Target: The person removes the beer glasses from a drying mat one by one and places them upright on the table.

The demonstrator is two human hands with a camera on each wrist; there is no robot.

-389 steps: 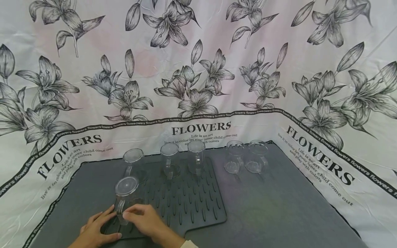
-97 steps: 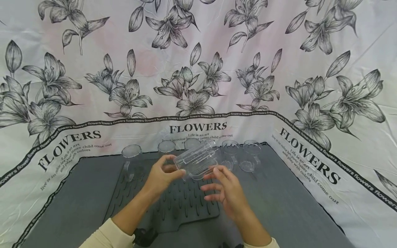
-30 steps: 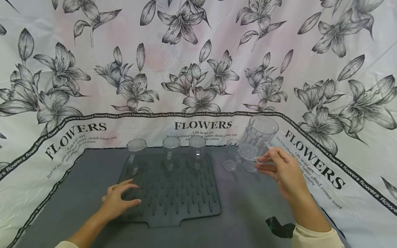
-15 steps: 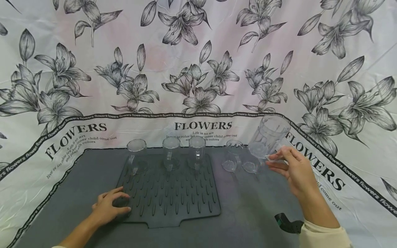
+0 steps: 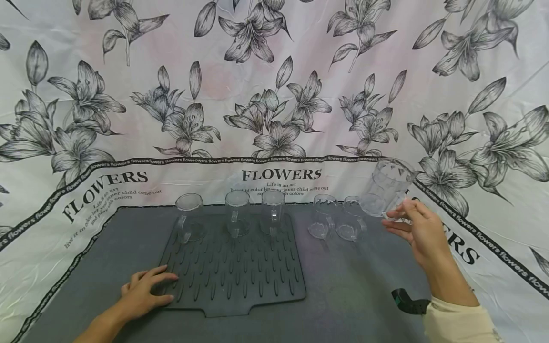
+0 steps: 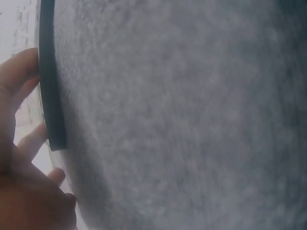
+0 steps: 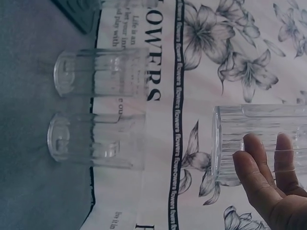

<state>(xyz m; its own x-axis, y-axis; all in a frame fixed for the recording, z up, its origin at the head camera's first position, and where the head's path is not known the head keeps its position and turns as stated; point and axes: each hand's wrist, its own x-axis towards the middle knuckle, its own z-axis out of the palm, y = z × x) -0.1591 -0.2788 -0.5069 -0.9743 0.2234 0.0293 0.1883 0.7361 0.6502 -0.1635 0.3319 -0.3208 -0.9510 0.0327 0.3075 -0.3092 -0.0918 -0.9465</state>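
Observation:
My right hand (image 5: 422,236) grips a clear glass mug (image 5: 386,183) by its handle and holds it up off the table at the right, its open rim upward and slightly tilted. In the right wrist view the fingers (image 7: 259,179) show against the ribbed glass. My left hand (image 5: 143,293) rests at the left edge of the dark ribbed drying mat (image 5: 240,302), holding nothing, thumb and fingers apart. Along the mat's back stand three upside-down mugs: a left mug (image 5: 189,221), a middle mug (image 5: 237,214) and a right mug (image 5: 272,214).
To the right of the mat, two upright glass mugs stand on the grey table: a nearer-mat mug (image 5: 322,216) and a farther mug (image 5: 349,219) close to the held one. A flower-printed curtain (image 5: 279,114) encloses the back and sides. A black band (image 5: 409,302) sits by my right sleeve.
The held mug stood upside down at the mat's front left, then was tilted between both hands. Now my right hand alone has carried it rightward; my left hand has drawn back to the mat's left edge.

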